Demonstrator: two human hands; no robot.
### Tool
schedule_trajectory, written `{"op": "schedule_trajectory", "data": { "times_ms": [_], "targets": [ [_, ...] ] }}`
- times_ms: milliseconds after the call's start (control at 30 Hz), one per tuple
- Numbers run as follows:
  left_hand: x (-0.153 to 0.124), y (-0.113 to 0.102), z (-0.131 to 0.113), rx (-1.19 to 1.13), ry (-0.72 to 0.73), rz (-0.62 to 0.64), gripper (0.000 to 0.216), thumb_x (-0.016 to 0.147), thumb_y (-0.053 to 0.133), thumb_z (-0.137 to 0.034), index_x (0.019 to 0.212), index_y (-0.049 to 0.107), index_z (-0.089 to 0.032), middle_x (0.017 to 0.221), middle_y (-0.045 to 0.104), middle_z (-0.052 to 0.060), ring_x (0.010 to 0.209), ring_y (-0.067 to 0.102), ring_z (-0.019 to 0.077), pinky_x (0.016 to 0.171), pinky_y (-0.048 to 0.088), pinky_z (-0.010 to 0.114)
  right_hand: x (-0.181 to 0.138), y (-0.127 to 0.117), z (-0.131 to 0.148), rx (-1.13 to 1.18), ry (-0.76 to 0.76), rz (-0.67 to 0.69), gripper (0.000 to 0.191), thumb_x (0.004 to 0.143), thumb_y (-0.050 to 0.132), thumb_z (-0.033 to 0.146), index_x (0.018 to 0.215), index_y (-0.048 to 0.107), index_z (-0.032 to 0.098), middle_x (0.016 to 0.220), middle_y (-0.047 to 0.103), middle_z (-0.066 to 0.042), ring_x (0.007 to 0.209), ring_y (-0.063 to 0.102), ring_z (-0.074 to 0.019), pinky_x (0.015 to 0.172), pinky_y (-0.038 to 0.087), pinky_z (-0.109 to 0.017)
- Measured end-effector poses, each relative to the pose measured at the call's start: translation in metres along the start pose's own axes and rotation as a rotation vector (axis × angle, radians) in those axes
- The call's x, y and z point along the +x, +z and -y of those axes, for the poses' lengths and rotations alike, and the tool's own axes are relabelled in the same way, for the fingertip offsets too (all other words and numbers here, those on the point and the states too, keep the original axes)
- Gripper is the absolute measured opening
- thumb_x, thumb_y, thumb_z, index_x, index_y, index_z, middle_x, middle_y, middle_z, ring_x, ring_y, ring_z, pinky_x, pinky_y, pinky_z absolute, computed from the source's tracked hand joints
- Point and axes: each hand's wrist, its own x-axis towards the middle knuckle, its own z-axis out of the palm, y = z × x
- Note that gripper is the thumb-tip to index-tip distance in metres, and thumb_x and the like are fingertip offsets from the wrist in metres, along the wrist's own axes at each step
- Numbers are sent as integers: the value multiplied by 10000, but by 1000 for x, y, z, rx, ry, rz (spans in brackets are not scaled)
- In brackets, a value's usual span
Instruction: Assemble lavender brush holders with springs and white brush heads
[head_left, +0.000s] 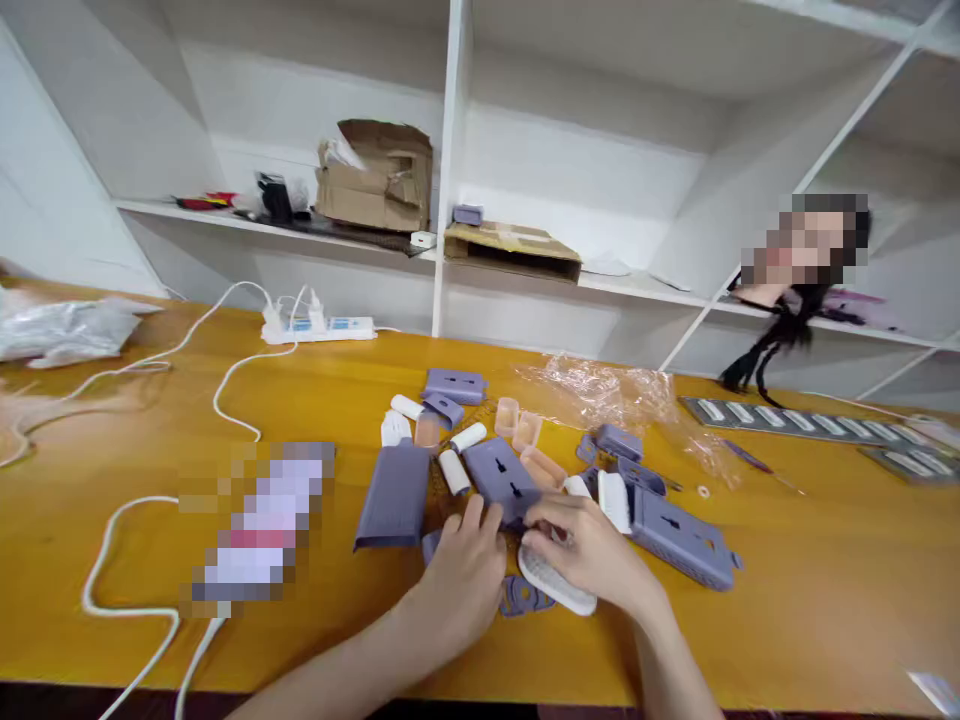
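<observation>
Both hands work close together among loose parts on the table. My left hand [469, 565] is closed, its fingers curled down by the near end of a purple plastic housing [499, 472] with dark slots; what it holds is hidden. My right hand [589, 545] is closed too, thumb and fingers bent together at that housing's corner, over a white oval bristled piece [566, 585]. I cannot make out what the right fingertips grip. A purple part with round cut-outs [526, 596] lies between the hands. A larger purple cover [394, 495] rests left of them.
Several white rollers [454, 470] and clear orange cups [526, 432] lie beyond the hands. Another purple housing [679, 535] and a screwdriver [750, 458] are to the right. A phone [262, 530] with a white cable lies left. Plastic wrap [600, 390] and a power strip [322, 328] sit behind.
</observation>
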Motion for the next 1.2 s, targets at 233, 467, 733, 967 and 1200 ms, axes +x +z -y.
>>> {"op": "schedule_trajectory", "data": {
  "times_ms": [233,467,733,967,1200],
  "targets": [
    [0,-14,5,-261,-162,-117,109,734,504,-240,712,586,-171,943,547,61,950,472,245,714,428,355,-5,3,-4,231,-31,177,328,833,513,296,542,566,156,496,511,20,494,438,-86,515,322,-215],
    [7,-37,29,-622,-267,-192,127,731,468,-169,625,538,-168,769,526,11,659,500,115,631,396,258,-2,8,-11,639,138,300,442,846,450,497,695,657,137,563,619,-19,420,517,-89,457,371,-210],
    [18,-21,28,-987,-252,-273,93,683,501,-135,702,590,-153,823,572,36,715,554,121,629,426,225,9,22,-16,897,476,207,551,830,384,577,751,621,86,677,691,-110,359,558,-93,371,229,-200],
    [19,-6,23,-894,-278,-194,125,655,520,-151,735,616,-164,732,620,21,694,567,140,649,426,246,8,18,-25,660,447,-38,333,758,558,402,529,489,170,439,519,40,290,333,-49,346,216,-205],
    [19,-8,24,-715,-294,-119,190,626,504,-118,748,641,-164,714,662,28,663,585,152,637,425,254,12,24,-31,293,287,-107,56,673,564,151,683,605,189,553,568,33,541,511,-118,546,368,-224]
  ]
}}
